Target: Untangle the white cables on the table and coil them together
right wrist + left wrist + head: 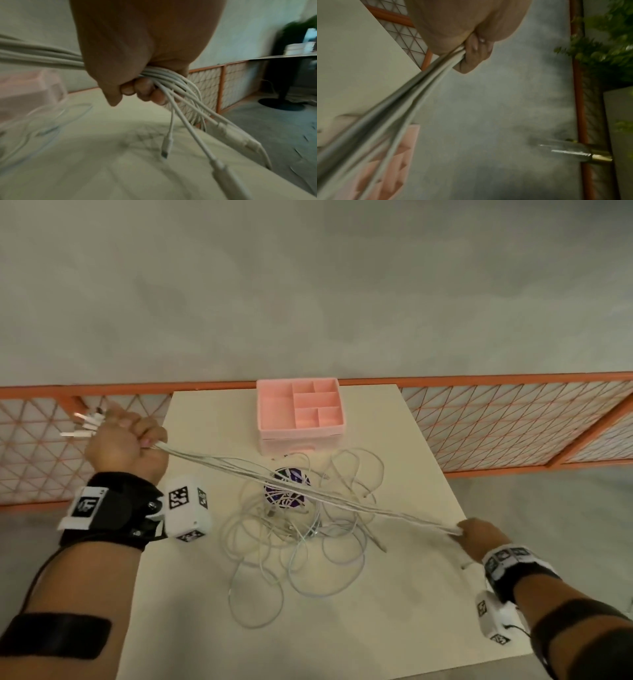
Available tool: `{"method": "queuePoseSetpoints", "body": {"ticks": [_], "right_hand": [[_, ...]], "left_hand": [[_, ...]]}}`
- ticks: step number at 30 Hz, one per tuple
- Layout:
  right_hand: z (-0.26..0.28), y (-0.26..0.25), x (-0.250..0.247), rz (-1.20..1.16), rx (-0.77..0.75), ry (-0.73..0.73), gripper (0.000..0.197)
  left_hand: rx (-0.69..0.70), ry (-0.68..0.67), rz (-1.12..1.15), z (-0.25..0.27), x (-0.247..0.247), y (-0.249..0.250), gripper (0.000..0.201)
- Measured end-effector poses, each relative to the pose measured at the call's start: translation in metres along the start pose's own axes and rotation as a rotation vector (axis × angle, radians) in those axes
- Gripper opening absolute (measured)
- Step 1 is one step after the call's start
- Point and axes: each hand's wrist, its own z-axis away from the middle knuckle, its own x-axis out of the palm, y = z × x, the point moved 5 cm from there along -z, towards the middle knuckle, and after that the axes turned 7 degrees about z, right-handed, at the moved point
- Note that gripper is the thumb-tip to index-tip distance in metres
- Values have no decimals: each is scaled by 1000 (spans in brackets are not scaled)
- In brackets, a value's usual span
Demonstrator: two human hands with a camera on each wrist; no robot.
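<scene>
two hands are seen from the head camera, with a bundle of thin white cables [308, 494] stretched taut between them above the pale rectangular table [394, 628]. the bundle is gripped by the left hand [125, 441] in a closed fist raised beyond the table's left edge, and white plug ends [85, 422] are fanned out past its far side. the other end is gripped by the right hand [479, 537], held low over the table's right edge. beneath the taut strands, slack loops of white cable [294, 546] are spread across the tabletop, partly over a round purple patterned disc [286, 487]. a pink plastic organiser box with compartments [301, 410] is set at the far edge, in front of an orange-framed mesh fence [513, 422].

from the left wrist camera, the cables [412, 86] are seen clamped by the curled fingers [475, 54] and run off blurred toward the lower left.

from the right wrist camera, the strands [164, 75] are enclosed by curled fingers [145, 89], and several plug ends [166, 147] hang loose below the fist above the table.
</scene>
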Motion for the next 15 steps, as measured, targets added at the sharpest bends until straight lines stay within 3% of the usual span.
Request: {"method": "queuePoseSetpoints", "body": {"ticks": [3, 5, 10, 13, 15], "right_hand": [[-11, 36, -31, 25, 214, 226, 26], [-10, 50, -44, 54, 331, 316, 25], [-17, 51, -12, 102, 326, 94, 20], [-28, 39, 29, 118, 257, -107, 38], [-43, 30, 58, 157, 191, -242, 36]], "left_hand": [[-123, 18, -170, 13, -18, -40, 48], [-235, 5, -328, 24, -37, -66, 42], [-458, -18, -624, 49, -94, -115, 31], [-465, -12, -778, 61, -115, -129, 29], [-451, -7, -855, 65, -122, -133, 32]]}}
